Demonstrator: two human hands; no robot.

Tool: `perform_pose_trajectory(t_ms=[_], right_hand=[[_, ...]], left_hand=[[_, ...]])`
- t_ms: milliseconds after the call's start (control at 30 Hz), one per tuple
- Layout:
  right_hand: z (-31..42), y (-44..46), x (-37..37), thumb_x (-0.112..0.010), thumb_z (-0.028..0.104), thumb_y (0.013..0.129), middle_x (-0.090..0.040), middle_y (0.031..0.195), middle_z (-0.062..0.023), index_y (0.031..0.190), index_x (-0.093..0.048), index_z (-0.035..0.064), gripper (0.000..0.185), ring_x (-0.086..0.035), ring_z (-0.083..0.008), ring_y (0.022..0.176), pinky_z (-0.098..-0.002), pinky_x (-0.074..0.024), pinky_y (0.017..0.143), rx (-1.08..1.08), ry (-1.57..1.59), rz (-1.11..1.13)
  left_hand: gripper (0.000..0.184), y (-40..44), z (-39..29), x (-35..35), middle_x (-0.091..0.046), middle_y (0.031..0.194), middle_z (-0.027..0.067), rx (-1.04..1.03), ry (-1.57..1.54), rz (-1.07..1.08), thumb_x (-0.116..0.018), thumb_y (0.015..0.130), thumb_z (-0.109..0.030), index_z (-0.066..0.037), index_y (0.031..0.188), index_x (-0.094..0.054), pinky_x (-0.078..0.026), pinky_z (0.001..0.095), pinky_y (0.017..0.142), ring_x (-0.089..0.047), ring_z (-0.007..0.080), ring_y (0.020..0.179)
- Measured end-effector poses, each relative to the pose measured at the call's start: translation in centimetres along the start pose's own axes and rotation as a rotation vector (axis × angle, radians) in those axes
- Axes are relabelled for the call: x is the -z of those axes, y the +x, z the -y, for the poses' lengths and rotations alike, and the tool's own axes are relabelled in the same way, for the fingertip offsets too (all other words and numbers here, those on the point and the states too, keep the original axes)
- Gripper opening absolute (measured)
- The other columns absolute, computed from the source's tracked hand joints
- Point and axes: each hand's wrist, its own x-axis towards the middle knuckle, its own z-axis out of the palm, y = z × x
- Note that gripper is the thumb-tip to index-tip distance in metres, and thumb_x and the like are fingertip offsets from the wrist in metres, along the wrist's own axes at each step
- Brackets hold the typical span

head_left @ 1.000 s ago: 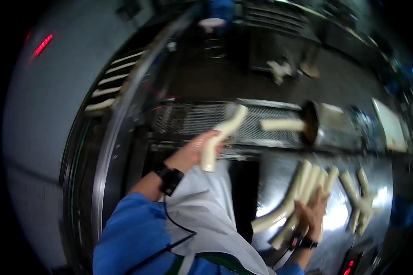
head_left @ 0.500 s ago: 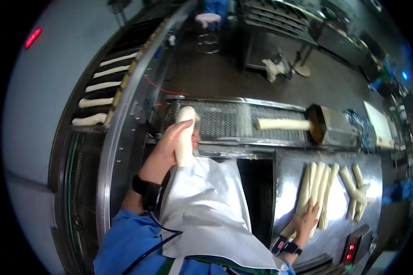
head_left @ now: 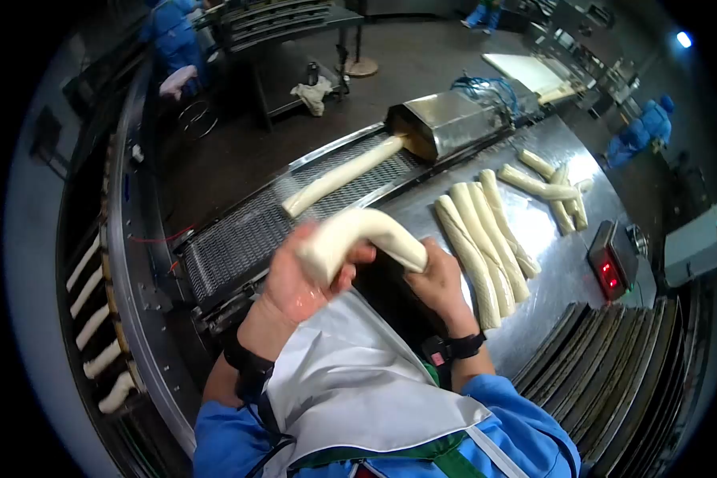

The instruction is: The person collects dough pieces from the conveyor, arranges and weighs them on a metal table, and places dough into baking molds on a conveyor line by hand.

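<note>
A pale dough roll (head_left: pixel 362 227) hangs in an arch between my two hands, above the apron. My left hand (head_left: pixel 295 279) is wrapped round its left end, and my right hand (head_left: pixel 442 283) grips its right end. Just beyond them another long roll (head_left: pixel 342 177) lies on the mesh conveyor (head_left: pixel 235 245), its far end at the mouth of a metal housing (head_left: pixel 454 119). Several rolls (head_left: pixel 486 243) lie side by side on the steel table (head_left: pixel 534 219), right of my right hand. Behind those, shorter pieces (head_left: pixel 546 185) lie crossed over one another.
A scale with a red display (head_left: pixel 609 267) stands at the table's right, with stacked dark trays (head_left: pixel 605 370) in front. On the left, rolls (head_left: pixel 92 327) sit in slots beside a metal rail (head_left: pixel 135 295). Co-workers in blue (head_left: pixel 175 36) are in the background.
The view has turned rightward. My right hand has left the rolls on the table and taken the held roll's other end, which now bends. The conveyor roll reaches further out of the housing.
</note>
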Motion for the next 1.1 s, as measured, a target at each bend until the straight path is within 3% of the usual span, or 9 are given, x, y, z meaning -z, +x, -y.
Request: perform_pose_trajectory(t_ms=[100, 233, 300, 400, 467, 767, 833, 900, 1100], right_hand=[[-4.8, -2.4, 2.7, -0.067, 0.014, 0.07, -0.06, 0.079, -0.0222, 0.094, -0.052, 0.0051, 0.029, -0.058, -0.0431, 0.082, -0.0475, -0.0462, 0.072, -0.243, -0.151, 0.119], [-8.9, -7.9, 4.1, -0.071, 0.023, 0.07, -0.053, 0.119, -0.024, 0.109, -0.053, 0.0053, 0.046, -0.05, -0.0431, 0.11, -0.0461, -0.0439, 0.089, -0.208, -0.134, -0.095], [-7.8, -9.6, 5.2, -0.075, 0.026, 0.067, -0.047, 0.126, -0.0239, 0.117, -0.051, 0.0048, 0.06, -0.043, -0.0442, 0.117, -0.0463, -0.0383, 0.096, -0.171, -0.402, -0.167], [-9.3, -11.4, 5.9, -0.078, 0.035, 0.064, -0.03, 0.14, -0.0257, 0.133, -0.04, 0.003, 0.085, -0.024, -0.0453, 0.131, -0.0503, -0.0248, 0.108, -0.288, -0.558, -0.281], [-11.2, -11.9, 5.8, -0.08, 0.046, 0.062, -0.006, 0.149, -0.0314, 0.145, -0.019, -0.002, 0.114, -0.008, -0.0432, 0.14, -0.0502, -0.016, 0.114, -0.544, -0.291, -0.317], [-10.9, -7.7, 2.6, -0.079, 0.044, 0.065, 0.01, 0.15, -0.03, 0.146, -0.019, -0.0011, 0.111, -0.001, -0.0434, 0.141, -0.0468, -0.0128, 0.115, -0.567, -0.004, -0.422], [-11.0, -7.0, 2.5, -0.07, 0.052, 0.072, -0.005, 0.149, -0.0341, 0.144, -0.026, -0.0003, 0.1, -0.009, -0.0479, 0.139, -0.0601, -0.0088, 0.111, -0.493, -0.452, -0.257], [-10.2, -5.6, 3.6, -0.068, 0.051, 0.073, -0.018, 0.145, -0.0359, 0.143, -0.033, 0.0069, 0.09, -0.014, -0.0512, 0.136, -0.0587, -0.0123, 0.11, -0.379, -0.566, -0.136], [-9.6, -1.5, 4.5, -0.071, 0.049, 0.065, -0.017, 0.147, -0.0342, 0.142, -0.037, 0.0355, 0.085, -0.023, -0.0565, 0.129, -0.0627, -0.0197, 0.105, -0.32, -0.587, 0.098]], left_hand=[[0.066, 1.9, -1.0, 1.1, -0.056, 0.125, 0.018, -0.302, 0.273, -0.092, -0.046, 0.094, -0.05, -0.002, 0.139, -0.038, -0.049, 0.0346, 0.087, -0.059, 0.0248, 0.103], [0.064, 3.5, -4.8, 8.1, -0.056, 0.124, 0.0212, -0.461, 1.113, -0.562, -0.065, 0.087, -0.032, -0.002, 0.138, -0.041, -0.048, 0.0345, 0.088, -0.059, 0.0295, 0.106], [0.069, 3.2, -7.3, 13.3, -0.057, 0.12, 0.0255, -0.427, 1.857, -0.74, -0.069, 0.08, -0.026, 0.0, 0.137, -0.04, -0.047, 0.0388, 0.089, -0.059, 0.0338, 0.106], [0.068, 2.9, -9.2, 16.9, -0.057, 0.117, 0.0276, -0.212, 2.153, -0.896, -0.068, 0.076, -0.021, 0.0, 0.135, -0.043, -0.046, 0.0431, 0.09, -0.057, 0.038, 0.107], [0.065, 3.1, -9.4, 17.6, -0.057, 0.117, 0.0269, -0.146, 2.158, -0.927, -0.067, 0.075, -0.019, 0.0, 0.133, -0.044, -0.046, 0.0435, 0.091, -0.057, 0.0387, 0.106], [0.06, 4.7, -5.5, 14.6, -0.058, 0.119, 0.0221, -0.192, 2.206, -0.868, -0.066, 0.076, -0.014, 0.001, 0.13, -0.046, -0.045, 0.0439, 0.089, -0.057, 0.0381, 0.105], [0.059, 3.4, -4.9, 17.0, -0.059, 0.117, 0.0208, -0.387, 2.285, -0.714, -0.067, 0.076, -0.015, 0.0, 0.13, -0.046, -0.046, 0.0439, 0.088, -0.057, 0.0369, 0.104], [0.058, 1.9, -4.8, 17.0, -0.06, 0.114, 0.0183, -0.551, 2.339, -0.669, -0.069, 0.077, -0.017, -0.003, 0.129, -0.049, -0.045, 0.0436, 0.088, -0.057, 0.0353, 0.104], [0.053, -2.4, -5.6, 14.7, -0.06, 0.112, 0.0157, -0.214, 2.219, -0.92, -0.073, 0.074, -0.021, -0.005, 0.122, -0.056, -0.046, 0.0429, 0.087, -0.057, 0.0338, 0.102]])
